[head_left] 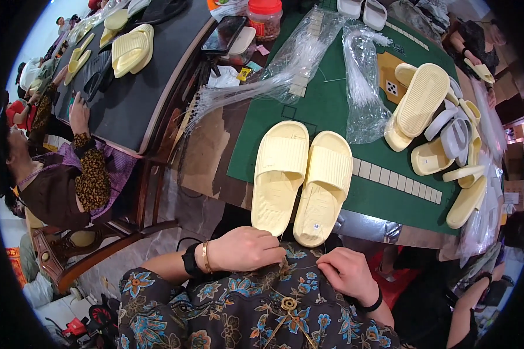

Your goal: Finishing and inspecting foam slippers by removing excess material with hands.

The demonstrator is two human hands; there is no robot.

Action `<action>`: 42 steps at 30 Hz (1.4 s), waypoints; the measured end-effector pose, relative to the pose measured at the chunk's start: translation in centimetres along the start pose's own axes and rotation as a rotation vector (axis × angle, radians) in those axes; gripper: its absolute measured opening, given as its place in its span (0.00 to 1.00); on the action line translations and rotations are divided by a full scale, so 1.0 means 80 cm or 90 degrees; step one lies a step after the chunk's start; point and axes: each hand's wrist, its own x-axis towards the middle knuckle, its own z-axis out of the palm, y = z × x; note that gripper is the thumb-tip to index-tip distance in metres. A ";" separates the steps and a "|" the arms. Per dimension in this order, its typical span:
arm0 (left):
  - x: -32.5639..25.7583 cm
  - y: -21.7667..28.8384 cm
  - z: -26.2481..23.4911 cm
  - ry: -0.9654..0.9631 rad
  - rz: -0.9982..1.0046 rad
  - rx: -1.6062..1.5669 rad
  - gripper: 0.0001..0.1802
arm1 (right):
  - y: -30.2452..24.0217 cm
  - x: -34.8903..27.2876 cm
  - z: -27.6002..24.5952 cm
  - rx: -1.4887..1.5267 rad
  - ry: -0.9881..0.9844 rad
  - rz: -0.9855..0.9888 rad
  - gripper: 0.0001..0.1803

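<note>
A pair of pale yellow slippers, a left slipper point(280, 174) and a right slipper point(323, 186), lies side by side at the table's near edge, open heels toward me. Just below the left slipper's heel is my left hand point(249, 249), its fingers curled together. My right hand point(349, 271) is to the right and slightly lower, thumb and forefinger pinched. Both are in front of my dark floral top. Whatever they pinch is too fine to make out. Bundles of thin clear plastic strands point(364, 87) in a clear bag point(355, 125) lie beyond the slippers.
More yellow and grey slippers point(420, 102) are heaped at right on the green mat point(390, 203). A red-lidded jar point(265, 20) and a phone point(224, 35) stand at the far edge. People work at a dark table point(151, 81) on the left; a wooden chair point(105, 244) stands nearby.
</note>
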 end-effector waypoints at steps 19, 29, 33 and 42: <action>0.014 -0.054 0.005 0.151 -0.143 0.134 0.12 | 0.027 0.057 0.031 -0.092 0.121 0.013 0.04; 0.039 -0.075 0.004 0.355 -0.215 0.085 0.10 | 0.039 0.101 0.030 -0.173 0.181 0.062 0.17; 0.035 -0.088 -0.017 0.454 -0.343 -0.076 0.10 | 0.041 0.094 0.019 -0.112 0.160 0.081 0.18; 0.045 -0.177 -0.053 0.458 -0.532 -0.180 0.17 | 0.043 0.156 -0.055 -0.089 0.260 0.125 0.07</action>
